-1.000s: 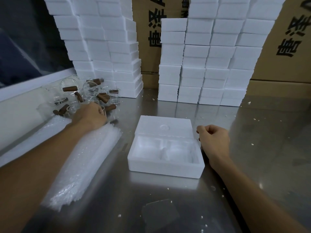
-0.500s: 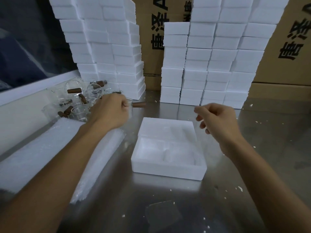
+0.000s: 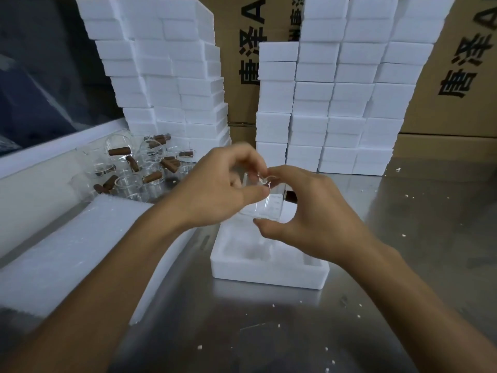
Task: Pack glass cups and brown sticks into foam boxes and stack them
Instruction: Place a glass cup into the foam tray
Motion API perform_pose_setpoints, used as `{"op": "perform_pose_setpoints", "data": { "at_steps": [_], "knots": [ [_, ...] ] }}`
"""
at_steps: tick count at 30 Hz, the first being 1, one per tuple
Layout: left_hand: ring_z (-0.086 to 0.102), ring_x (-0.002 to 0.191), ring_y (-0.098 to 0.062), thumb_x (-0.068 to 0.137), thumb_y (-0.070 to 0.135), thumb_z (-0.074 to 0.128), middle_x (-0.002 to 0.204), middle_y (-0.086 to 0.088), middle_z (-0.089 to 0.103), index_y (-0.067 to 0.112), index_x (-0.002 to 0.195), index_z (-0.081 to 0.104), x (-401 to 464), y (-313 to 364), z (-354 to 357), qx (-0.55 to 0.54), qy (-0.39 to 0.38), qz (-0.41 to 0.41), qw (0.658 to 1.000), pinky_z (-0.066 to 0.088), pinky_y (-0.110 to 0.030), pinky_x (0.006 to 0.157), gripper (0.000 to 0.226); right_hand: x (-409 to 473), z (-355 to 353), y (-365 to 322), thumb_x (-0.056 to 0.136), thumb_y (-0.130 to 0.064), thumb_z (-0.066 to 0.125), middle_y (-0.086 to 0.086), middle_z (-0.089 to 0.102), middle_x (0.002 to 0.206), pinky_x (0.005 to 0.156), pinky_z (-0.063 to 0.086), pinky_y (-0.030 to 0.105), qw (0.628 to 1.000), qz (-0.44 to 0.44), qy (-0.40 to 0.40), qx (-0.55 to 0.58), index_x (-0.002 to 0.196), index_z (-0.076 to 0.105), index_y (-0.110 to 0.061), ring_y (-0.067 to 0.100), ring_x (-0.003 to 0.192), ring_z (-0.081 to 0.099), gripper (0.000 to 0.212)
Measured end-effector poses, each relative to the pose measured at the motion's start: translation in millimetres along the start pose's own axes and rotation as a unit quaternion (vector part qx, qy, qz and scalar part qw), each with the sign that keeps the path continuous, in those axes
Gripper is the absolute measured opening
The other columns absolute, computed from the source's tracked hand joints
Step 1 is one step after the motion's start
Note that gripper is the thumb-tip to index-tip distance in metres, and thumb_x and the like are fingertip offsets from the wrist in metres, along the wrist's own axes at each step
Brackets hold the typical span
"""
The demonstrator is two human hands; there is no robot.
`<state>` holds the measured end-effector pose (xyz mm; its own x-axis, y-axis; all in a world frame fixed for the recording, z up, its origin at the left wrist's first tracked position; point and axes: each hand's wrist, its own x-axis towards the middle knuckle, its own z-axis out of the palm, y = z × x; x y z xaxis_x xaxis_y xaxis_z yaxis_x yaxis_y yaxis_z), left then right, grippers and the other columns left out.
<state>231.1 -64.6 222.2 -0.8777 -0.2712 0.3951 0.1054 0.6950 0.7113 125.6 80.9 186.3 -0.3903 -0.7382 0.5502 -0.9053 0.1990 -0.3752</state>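
**Both hands meet over the foam box**

Head view: both hands have moved together. The left hand [image 3: 215,189] and right hand [image 3: 317,219] pinch one glass cup [image 3: 265,204] above the open foam box [image 3: 269,273]. A brown stick [image 3: 291,196] pokes out behind. Smooth glass could slip between fingertips.

Packing workshop: stacked foam boxes [image 3: 172,84], printed cartons [image 3: 454,76] (steel bench [image 3: 419,238]).

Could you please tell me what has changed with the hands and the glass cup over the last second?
The left hand left the pile of cups on the left, carrying a glass cup with a brown stick to above the open foam box. The right hand rose from beside the box to grip the cup too. The box and foam stacks stayed put.
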Motion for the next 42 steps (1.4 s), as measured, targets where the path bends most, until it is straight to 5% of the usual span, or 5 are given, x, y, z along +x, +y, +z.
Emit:
{"op": "perform_pose_setpoints", "data": {
  "at_steps": [4,16,23,31,42],
  "knots": [
    [0.072,0.083,-0.016,0.068,0.057,0.079,0.114,0.012,0.062,0.038,0.136,0.042,-1.2,-5.2,-1.9,-0.039,-0.034,-0.092,0.994,0.060,-0.037,0.078,0.080,-0.7,-12.4,-0.2,0.073,-0.039,0.082,-0.015,0.065,0.114,0.086,0.057,0.036,0.999,-0.026,0.017,0.009,0.126,0.061,-0.029,0.012,0.097,0.062,0.058],
    [0.069,0.105,-0.028,0.059,0.045,0.087,0.122,-0.006,0.069,0.025,0.129,0.060,-1.0,-22.3,12.1,-0.228,-0.104,-0.129,0.959,0.059,-0.045,0.084,0.077,0.2,-16.5,-3.2,0.072,-0.034,0.080,-0.014,0.052,0.122,0.081,0.055,0.038,0.995,-0.016,-0.058,-0.078,0.126,0.047,-0.038,0.014,0.098,0.057,0.063],
    [0.072,0.078,-0.018,0.070,0.065,0.075,0.090,0.004,0.075,0.028,0.096,0.071,1.9,-49.3,-24.5,-0.019,-0.025,-0.166,0.986,0.056,-0.030,0.066,0.045,-1.4,-23.2,6.2,0.071,-0.034,0.077,-0.018,0.055,0.103,0.069,0.045,0.024,0.996,0.037,-0.078,-0.034,0.101,0.052,-0.038,0.001,0.087,0.059,0.040],
    [0.063,0.062,-0.026,0.071,0.056,0.080,0.079,-0.013,0.068,0.001,0.088,0.065,-13.0,-137.8,-89.1,0.290,0.052,-0.446,0.845,0.045,-0.027,0.056,0.059,0.6,-29.2,8.8,0.071,-0.038,0.078,-0.026,0.054,0.097,0.069,0.044,0.017,0.998,0.048,-0.049,0.002,0.107,0.054,-0.036,-0.008,0.088,0.057,0.044],
    [0.058,0.071,-0.021,0.080,0.013,0.068,0.075,-0.003,0.064,0.015,0.070,0.063,-1.4,-112.2,-66.7,0.312,0.109,-0.293,0.897,0.043,-0.032,0.068,0.012,-0.2,-32.6,7.8,0.070,-0.040,0.077,-0.025,0.056,0.087,0.064,0.039,0.015,0.998,0.058,-0.032,0.010,0.114,0.056,-0.033,-0.013,0.078,0.053,0.050]
  ]
}}
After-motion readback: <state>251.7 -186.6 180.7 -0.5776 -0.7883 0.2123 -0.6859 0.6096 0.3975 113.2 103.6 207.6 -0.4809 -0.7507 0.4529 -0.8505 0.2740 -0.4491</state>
